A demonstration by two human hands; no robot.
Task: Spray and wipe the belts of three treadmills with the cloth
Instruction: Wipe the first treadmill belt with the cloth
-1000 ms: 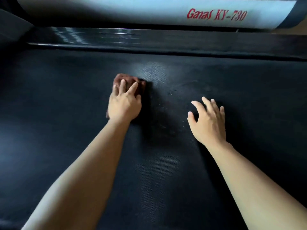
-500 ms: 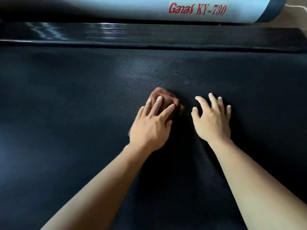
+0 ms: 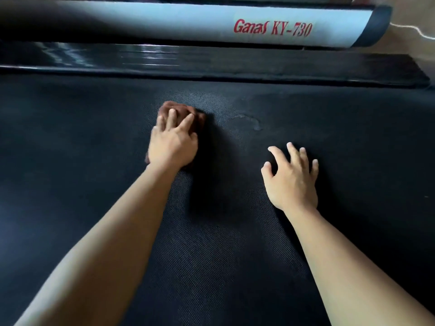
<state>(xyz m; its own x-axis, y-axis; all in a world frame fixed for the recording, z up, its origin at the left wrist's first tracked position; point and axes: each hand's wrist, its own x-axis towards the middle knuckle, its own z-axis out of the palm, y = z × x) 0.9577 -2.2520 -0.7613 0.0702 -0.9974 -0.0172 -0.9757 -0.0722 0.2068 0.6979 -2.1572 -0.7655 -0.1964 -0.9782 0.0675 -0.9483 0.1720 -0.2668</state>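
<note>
Hands are both down on the wide black woven-textured treadmill belt, bare forearms reaching out from the near edge. The left hand lies palm down on top of a crumpled reddish-brown cloth, pressing it against the belt. Its fingers are straight and only slightly apart, laid flat over the bunched fabric rather than curled round it. The cloth pokes out beyond the fingertips, and a small corner shows by the wrist. It sits on the far half of the belt, left of the middle and short of the edge rail.

The right hand is well apart from the left one, nearer to the person, and holds nothing. Its fingers are spread wide and a little arched, tips touching the belt, thumb out to the side. Whether the palm rests on the belt I cannot tell.

A faint damp-looking smear shows on the belt surface, to the right of the cloth and farther off than the right hand. Along the far edge of the belt runs a glossy black side rail that catches streaks of light. Beyond it lies a long silver-grey rounded cover with a dark end cap, printed in red with "Ganas KY-730". At the top right corner a thin white cord trails over a brownish floor.
</note>
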